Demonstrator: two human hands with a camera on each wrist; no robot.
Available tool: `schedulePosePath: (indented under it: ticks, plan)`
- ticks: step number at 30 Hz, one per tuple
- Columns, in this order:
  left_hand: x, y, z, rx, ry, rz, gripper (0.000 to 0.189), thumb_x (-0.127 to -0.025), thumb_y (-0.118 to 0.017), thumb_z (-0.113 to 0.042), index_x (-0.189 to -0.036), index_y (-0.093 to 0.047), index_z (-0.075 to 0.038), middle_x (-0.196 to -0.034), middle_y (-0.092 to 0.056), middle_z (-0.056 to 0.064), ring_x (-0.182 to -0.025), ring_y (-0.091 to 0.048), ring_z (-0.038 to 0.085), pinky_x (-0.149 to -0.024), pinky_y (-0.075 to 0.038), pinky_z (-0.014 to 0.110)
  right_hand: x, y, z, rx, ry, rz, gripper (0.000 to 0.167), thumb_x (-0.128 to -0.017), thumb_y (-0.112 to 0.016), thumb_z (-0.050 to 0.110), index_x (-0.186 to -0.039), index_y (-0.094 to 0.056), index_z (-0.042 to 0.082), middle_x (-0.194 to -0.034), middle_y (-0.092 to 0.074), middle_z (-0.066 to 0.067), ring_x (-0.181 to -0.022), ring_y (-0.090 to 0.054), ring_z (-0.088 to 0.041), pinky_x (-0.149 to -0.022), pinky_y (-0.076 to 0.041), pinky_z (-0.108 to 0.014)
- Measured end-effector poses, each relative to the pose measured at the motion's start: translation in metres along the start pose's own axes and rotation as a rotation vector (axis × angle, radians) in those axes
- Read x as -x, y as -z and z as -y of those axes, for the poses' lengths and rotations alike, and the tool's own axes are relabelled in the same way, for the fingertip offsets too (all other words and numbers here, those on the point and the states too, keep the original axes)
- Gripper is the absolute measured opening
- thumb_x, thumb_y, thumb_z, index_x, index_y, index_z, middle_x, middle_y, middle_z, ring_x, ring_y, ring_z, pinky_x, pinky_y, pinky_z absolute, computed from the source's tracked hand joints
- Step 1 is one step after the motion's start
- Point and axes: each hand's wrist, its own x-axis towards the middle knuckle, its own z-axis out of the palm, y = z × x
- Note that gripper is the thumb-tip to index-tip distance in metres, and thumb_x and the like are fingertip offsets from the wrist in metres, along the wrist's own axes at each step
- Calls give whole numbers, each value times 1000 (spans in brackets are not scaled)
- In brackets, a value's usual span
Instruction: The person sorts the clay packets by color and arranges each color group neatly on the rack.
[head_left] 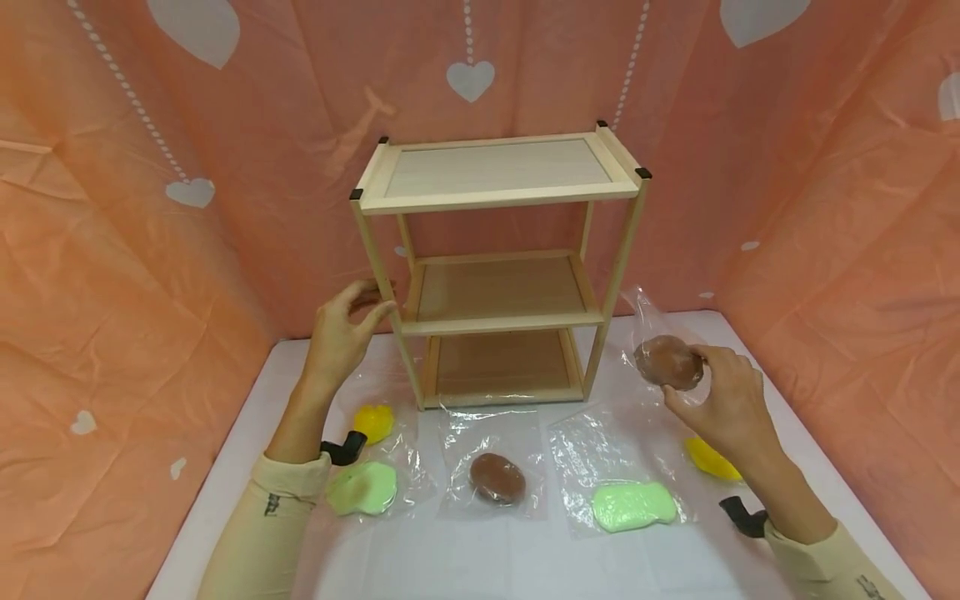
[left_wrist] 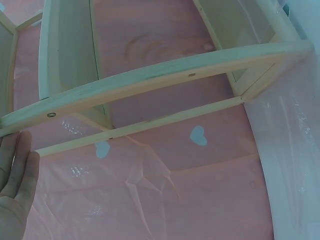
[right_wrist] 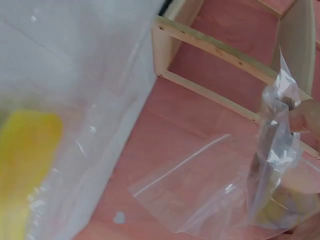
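Note:
A three-tier wooden shelf [head_left: 498, 200] with black corner caps stands at the back of the table. My left hand [head_left: 341, 337] is at its left front post, thumb at the front and fingers reaching behind. In the left wrist view, the fingers [left_wrist: 22, 172] look fairly straight, tips at the post's edge. To the right of the shelf, my right hand [head_left: 723, 400] pinches a brown rounded lump [head_left: 667, 362] in a clear plastic bag, raised above the table. The right wrist view shows the bag [right_wrist: 275, 145] from the side, its loose end hanging out.
In front of the shelf lie bagged pieces: a brown oval [head_left: 498, 478], a green slab [head_left: 634, 506], another green piece [head_left: 363, 488], a yellow piece [head_left: 373, 423] at left and one [head_left: 712, 458] by my right wrist. Pink cloth [head_left: 300, 167] with hearts surrounds the white table.

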Motion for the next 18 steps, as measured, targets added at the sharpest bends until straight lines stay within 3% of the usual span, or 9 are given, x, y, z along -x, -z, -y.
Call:
schedulePosePath:
  ticks: [11, 18]
  plan:
    - [1, 1, -2, 13, 16, 2, 34, -100, -78, -14, -131, -73, -2, -121, -77, 16, -112, -73, 34, -103, -58, 52, -30, 27, 2, -32, 155, -224, 73, -71, -88, 7, -136, -60, -11, -113, -66, -30, -102, -58, -48, -86, -40, -52]
    - [2, 1, -3, 17, 14, 3, 35, -100, -77, -15, -131, -72, 0, -121, -76, 17, -111, -72, 35, -104, -57, 53, -45, 43, 5, -56, 154, -294, 69, -73, -87, 10, -133, -62, -11, -117, -66, -32, -107, -56, -48, -92, -37, -50]
